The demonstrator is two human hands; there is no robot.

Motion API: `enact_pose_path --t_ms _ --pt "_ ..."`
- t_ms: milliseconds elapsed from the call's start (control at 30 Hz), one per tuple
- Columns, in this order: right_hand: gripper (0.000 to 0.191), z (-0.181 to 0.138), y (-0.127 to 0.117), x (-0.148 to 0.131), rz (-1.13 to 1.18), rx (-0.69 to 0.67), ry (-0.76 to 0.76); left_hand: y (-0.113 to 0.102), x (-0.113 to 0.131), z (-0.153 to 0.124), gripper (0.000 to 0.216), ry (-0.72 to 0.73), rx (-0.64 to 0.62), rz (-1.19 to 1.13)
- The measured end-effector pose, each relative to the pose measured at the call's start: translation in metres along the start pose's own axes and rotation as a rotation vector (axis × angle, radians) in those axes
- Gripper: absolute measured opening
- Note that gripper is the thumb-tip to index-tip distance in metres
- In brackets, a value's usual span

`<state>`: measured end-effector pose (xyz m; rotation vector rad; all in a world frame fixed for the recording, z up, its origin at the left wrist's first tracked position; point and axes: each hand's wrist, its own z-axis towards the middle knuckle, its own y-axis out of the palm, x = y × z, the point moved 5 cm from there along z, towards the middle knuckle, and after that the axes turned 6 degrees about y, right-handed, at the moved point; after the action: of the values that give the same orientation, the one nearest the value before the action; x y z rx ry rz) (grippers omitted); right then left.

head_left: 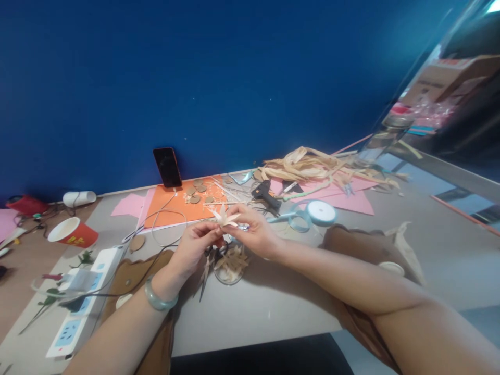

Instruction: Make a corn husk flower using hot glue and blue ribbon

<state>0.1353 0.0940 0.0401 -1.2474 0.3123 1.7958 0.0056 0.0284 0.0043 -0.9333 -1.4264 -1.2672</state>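
Both my hands meet over the middle of the table. My left hand (pixel 192 248), with a pale green bangle on its wrist, and my right hand (pixel 254 233) both pinch a small pale straw flower (pixel 225 217) with pointed petals. Right under the hands stands a small glass bowl (pixel 230 266) holding cut straw petals. Dark scissors (pixel 205 271) lie beside the bowl, partly hidden by my left hand.
A black glue gun (pixel 265 194), a roll of light blue ribbon (pixel 321 212), a heap of dried husks (pixel 312 165), orange paper (pixel 177 204) with brown discs, a leaning phone (pixel 167 166), a red paper cup (pixel 73 233) and a white power strip (pixel 84 299) lie around.
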Motion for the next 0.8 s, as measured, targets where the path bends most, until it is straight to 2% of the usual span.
enact_pose_path --t_ms 300,533,700,800 --pt "0.011 0.001 0.001 0.002 -0.049 0.010 0.041 0.001 0.005 -0.002 0.025 -0.003 0.060 0.017" --pt "0.013 0.001 0.001 0.005 -0.016 0.038 0.110 0.001 0.008 -0.003 0.026 -0.005 0.075 0.128" --pt "0.015 0.005 -0.006 0.013 0.016 0.107 0.154 -0.005 0.011 -0.002 0.029 -0.005 0.151 0.214" --pt "0.013 0.007 -0.008 0.015 -0.050 0.139 0.092 -0.013 0.014 -0.002 0.028 0.005 0.216 0.290"
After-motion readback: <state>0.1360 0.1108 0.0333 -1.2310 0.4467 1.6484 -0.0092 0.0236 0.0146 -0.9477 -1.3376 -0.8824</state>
